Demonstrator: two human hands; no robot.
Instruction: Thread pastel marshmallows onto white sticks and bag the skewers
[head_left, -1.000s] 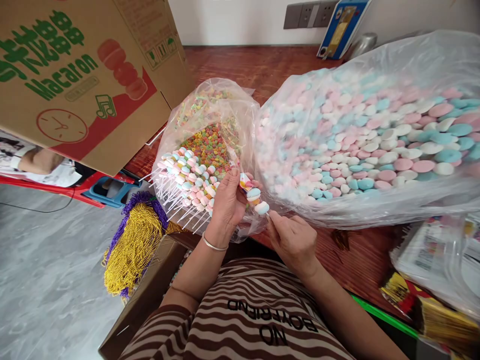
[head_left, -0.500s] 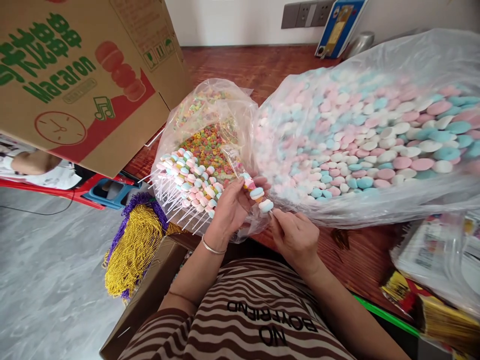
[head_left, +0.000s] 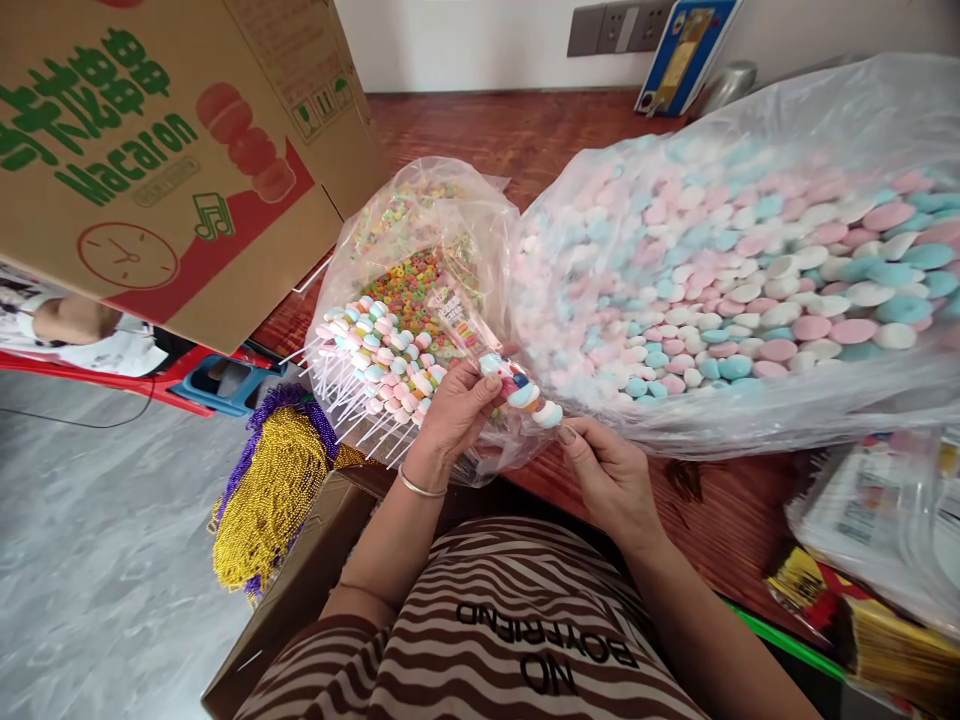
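A marshmallow skewer [head_left: 548, 414] lies slantwise between my hands, its pink, white and blue pieces partly inside a printed clear wrapper [head_left: 456, 318]. My left hand [head_left: 456, 405] is closed around the wrapped part, thumb on top. Thumb and fingers of my right hand [head_left: 611, 475] pinch the lower end of the skewer; the stick there is mostly hidden. Left of my left hand, a pile of finished marshmallow skewers [head_left: 382, 360] rests on a clear plastic bag [head_left: 360, 235], white sticks pointing toward me. Small coloured candy rings [head_left: 409, 280] fill that bag.
A large clear bag of loose marshmallows [head_left: 712, 290] takes up the table's right side. A Macaron carton [head_left: 172, 150] stands at left, with gold and purple bead strings [head_left: 274, 490] below it. An open carton [head_left: 300, 590] is by my body; plastic packs [head_left: 874, 510] lie at right.
The wrapper now covers more of the marshmallows and its printed end shows more fully. My right hand has shifted slightly right with the skewer's lower end.
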